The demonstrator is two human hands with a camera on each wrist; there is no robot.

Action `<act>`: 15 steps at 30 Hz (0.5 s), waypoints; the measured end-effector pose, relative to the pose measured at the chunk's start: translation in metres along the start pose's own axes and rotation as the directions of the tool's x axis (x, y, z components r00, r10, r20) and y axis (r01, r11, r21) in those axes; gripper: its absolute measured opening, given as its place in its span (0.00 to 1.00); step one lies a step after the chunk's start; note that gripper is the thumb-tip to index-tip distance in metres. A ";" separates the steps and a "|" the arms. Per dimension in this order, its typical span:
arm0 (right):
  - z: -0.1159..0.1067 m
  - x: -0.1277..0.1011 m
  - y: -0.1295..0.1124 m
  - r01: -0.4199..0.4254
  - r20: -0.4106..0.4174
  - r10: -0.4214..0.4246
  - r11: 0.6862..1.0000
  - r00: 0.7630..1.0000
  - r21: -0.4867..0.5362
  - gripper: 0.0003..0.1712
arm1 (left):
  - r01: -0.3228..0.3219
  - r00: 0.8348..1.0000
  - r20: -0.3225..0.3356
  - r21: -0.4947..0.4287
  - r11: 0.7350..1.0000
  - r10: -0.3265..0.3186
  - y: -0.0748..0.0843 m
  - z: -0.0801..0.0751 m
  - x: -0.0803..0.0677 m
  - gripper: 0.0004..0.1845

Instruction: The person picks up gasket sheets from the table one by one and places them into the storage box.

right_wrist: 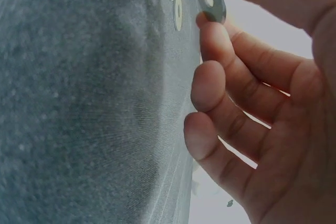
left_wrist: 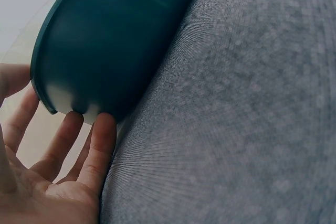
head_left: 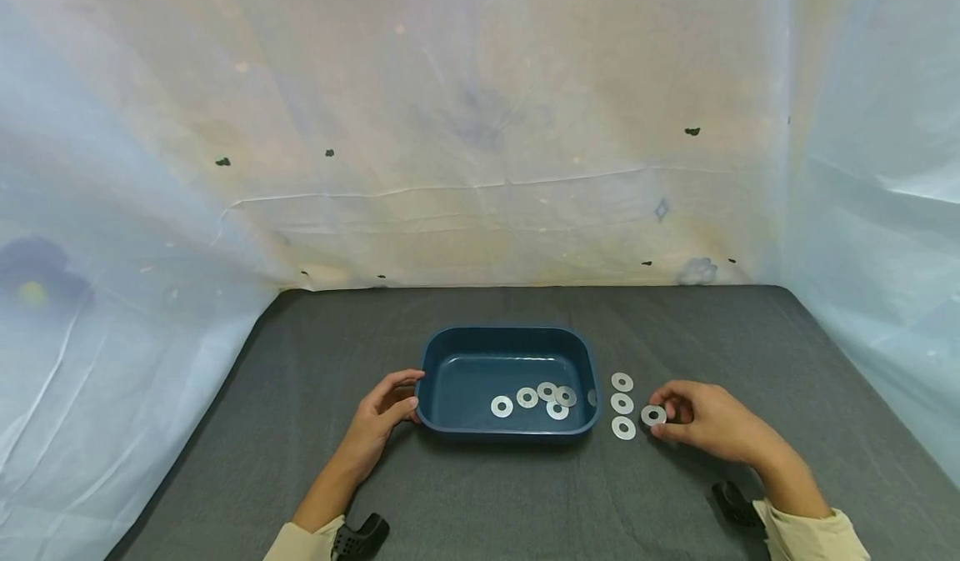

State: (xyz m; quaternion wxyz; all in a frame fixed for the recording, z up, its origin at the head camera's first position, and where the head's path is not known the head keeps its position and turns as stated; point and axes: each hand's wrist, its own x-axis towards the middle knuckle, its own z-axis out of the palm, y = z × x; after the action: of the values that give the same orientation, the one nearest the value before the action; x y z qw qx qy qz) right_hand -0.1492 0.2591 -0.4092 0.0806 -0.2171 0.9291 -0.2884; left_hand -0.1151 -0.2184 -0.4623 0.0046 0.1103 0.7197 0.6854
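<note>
My right hand pinches a flat silver washer between thumb and fingertips, just right of a column of three washers on the grey cloth: a top one, a middle one and a lower one. In the right wrist view the pinched washer is tilted on edge, the other fingers curling below it. A dark blue tray stands left of the column with several washers lying on its floor. My left hand touches the tray's left end with extended fingers; in the left wrist view fingertips meet its outer wall.
Grey cloth covers the table. A pale patterned sheet hangs along the back edge, and light sheets drape both sides. Black wrist straps show at the left cuff and the right cuff.
</note>
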 end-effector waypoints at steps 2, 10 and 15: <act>0.000 0.000 -0.001 -0.005 -0.017 0.005 1.000 1.000 -0.010 0.18 | -0.005 1.000 0.002 0.001 1.000 0.005 0.000 0.000 0.000 0.22; -0.002 0.000 -0.004 -0.058 -0.071 0.057 0.998 0.996 -0.023 0.18 | 0.011 1.000 -0.011 -0.004 1.000 -0.011 -0.001 0.000 0.000 0.22; -0.004 0.000 -0.005 -0.055 -0.101 0.052 0.998 0.994 -0.034 0.18 | 0.033 0.999 -0.029 -0.013 0.999 -0.033 0.000 0.001 0.001 0.22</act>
State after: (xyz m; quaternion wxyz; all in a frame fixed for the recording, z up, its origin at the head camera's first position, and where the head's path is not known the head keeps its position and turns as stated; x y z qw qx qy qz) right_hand -0.1487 0.2577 -0.4027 0.0377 -0.1789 0.9426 -0.2796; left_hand -0.1154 -0.2170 -0.4620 0.0062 0.0885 0.7172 0.6912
